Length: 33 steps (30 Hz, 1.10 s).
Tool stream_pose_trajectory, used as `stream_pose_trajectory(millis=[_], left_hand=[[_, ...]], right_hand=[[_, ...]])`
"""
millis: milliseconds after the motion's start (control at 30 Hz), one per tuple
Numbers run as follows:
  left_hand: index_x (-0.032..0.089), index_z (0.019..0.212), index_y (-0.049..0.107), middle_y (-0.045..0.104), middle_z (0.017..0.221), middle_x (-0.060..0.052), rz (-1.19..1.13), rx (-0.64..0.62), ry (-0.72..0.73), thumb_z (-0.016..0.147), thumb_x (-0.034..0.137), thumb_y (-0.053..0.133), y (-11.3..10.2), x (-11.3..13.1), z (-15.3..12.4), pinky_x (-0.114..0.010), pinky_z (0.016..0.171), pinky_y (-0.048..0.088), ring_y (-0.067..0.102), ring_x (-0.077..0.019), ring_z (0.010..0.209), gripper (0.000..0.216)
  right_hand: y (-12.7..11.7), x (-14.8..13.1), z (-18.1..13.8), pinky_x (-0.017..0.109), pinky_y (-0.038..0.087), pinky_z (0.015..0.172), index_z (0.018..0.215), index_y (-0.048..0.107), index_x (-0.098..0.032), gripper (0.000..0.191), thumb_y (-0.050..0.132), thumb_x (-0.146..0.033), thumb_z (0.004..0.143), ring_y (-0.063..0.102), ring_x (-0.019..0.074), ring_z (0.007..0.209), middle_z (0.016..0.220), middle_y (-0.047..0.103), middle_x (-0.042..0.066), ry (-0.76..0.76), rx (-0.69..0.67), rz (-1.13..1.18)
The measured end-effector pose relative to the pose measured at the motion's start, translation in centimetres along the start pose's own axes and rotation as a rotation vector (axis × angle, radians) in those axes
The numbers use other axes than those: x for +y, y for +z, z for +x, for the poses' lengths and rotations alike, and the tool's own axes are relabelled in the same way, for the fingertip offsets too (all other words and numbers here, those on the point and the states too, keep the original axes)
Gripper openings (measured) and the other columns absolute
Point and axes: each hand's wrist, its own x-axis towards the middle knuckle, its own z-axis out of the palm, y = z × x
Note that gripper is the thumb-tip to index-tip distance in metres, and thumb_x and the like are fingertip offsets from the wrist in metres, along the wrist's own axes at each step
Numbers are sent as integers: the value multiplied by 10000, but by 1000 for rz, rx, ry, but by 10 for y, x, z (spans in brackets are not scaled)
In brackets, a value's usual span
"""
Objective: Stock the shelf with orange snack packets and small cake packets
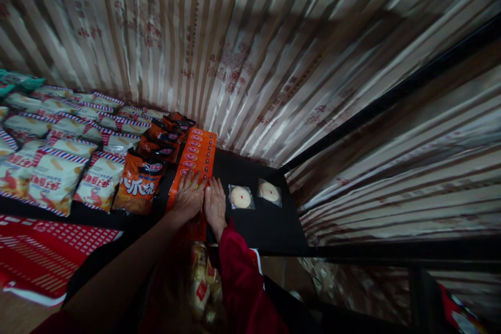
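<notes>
A long orange strip of snack packets (200, 152), printed with a row of oval logos, lies across the black table. My left hand (190, 198) rests flat on its near part, fingers stretched out. Beside it, my right hand (215, 206) lies along the strip's right edge with its fingers straight and close together. The two hands touch or nearly touch at the thumbs. A small yellow-green patch shows by the left fingers; I cannot tell what it is. Right of my hands are two round pale cakes in clear wrappers, a nearer cake (241, 197) and a farther cake (270, 192).
Brown-orange snack bags (138, 183) stand left of the strip, then rows of white snack bags (57, 180). A red basket (35, 255) sits at lower left. Gold-wrapped items (201, 287) are below my arms. A pleated curtain (219, 57) hangs behind; a dark bar (376, 102) slants at right.
</notes>
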Motion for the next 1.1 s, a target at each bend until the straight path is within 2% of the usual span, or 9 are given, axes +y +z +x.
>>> stream_pose_trajectory(millis=[233, 433, 633, 800, 933, 1100], left_hand=[[200, 1335, 462, 429, 1428, -89, 25, 16, 0, 919, 303, 318, 5, -2, 2, -471, 1126, 179, 236, -268, 1385, 453], [160, 1314, 481, 456, 1409, -83, 8, 25, -11, 887, 260, 371, 3, -3, 3, -464, 1120, 221, 270, -285, 1370, 452], [134, 1222, 555, 428, 1423, -117, 8, 123, -28, 873, 223, 373, 4, -7, 4, -442, 1104, 268, 300, -274, 1358, 404], [43, 1295, 474, 417, 1415, -187, 9, 92, -144, 863, 266, 399, -2, -8, 2, -463, 1091, 278, 308, -319, 1347, 492], [70, 1359, 397, 354, 1463, -152, 10, 58, -210, 872, 311, 376, -1, -6, -2, -533, 1091, 242, 259, -328, 1369, 544], [14, 1349, 396, 360, 1447, -198, 54, 79, -165, 855, 403, 413, 4, -5, -3, -553, 1096, 195, 240, -383, 1362, 629]], right_hand=[[0, 1, -1, 390, 283, 1101, 1276, 530, -54, 535, 177, -311, 967, 325, 208, 1343, 1347, 514, 119, 3, 13, 6], [6, 6, -1, 398, 317, 1075, 1295, 516, -80, 468, 271, -261, 940, 333, 224, 1337, 1359, 505, 107, -25, 31, -41], [7, 6, -1, 391, 317, 1071, 1285, 525, -75, 446, 299, -222, 930, 348, 229, 1324, 1337, 526, 110, -31, 39, -71], [7, 5, -1, 383, 328, 1060, 1268, 545, -88, 434, 301, -207, 929, 368, 228, 1312, 1312, 551, 101, -26, 56, -71], [8, 5, -1, 383, 328, 1058, 1271, 542, -88, 428, 318, -201, 924, 364, 229, 1315, 1314, 548, 106, -36, 59, -87], [9, 5, -1, 368, 319, 1068, 1275, 539, -101, 418, 339, -190, 919, 361, 217, 1318, 1314, 550, 95, -39, 50, -96]])
